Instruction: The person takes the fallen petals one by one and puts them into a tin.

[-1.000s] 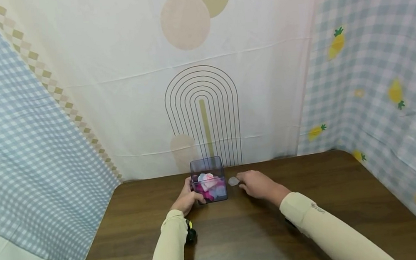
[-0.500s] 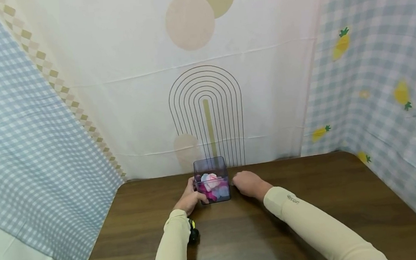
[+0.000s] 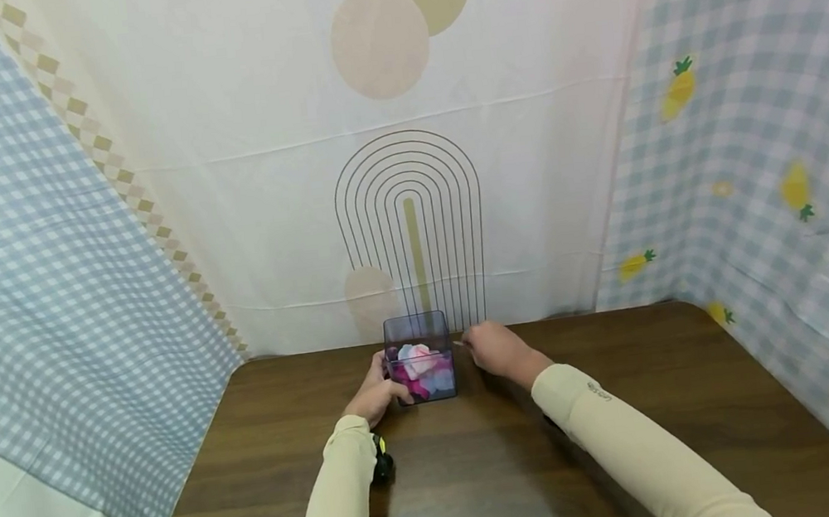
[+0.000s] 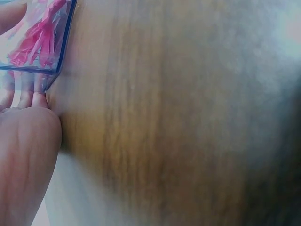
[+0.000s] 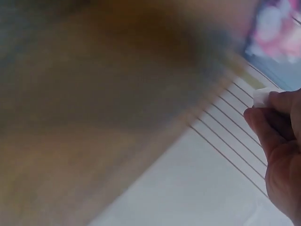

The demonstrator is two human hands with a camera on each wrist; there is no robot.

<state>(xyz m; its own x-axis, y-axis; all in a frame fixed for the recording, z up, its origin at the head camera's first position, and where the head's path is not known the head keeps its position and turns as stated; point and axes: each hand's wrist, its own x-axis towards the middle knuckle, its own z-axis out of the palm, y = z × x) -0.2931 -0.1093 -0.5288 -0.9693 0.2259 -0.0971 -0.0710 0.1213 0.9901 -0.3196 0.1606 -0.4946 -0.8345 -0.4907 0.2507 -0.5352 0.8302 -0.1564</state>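
A see-through bluish bin (image 3: pixel 401 333) stands near the back edge of the table, holding pink, white and pale blue soft-looking pieces (image 3: pixel 419 364). My left hand (image 3: pixel 372 397) grips its left side, thumb at the front; the left wrist view shows fingers through the clear wall beside crinkled pink strips (image 4: pixel 40 40). Just right of the bin, my right hand (image 3: pixel 500 350) pinches a small white piece (image 5: pixel 261 97) between thumb and fingers. Only a sliver of that piece shows in the head view, and I cannot tell its kind.
The brown wooden table (image 3: pixel 465 470) has rounded back corners. Behind it hangs a white cloth (image 3: pixel 529 197) with printed arches, and checked cloths (image 3: pixel 732 128) enclose the sides. A dark device (image 3: pixel 384 465) sits at my left wrist.
My right hand has moved left, closer to the bin, then slightly up and back. The white piece has gone from plain sight to mostly hidden by that hand. My left hand keeps its grip.
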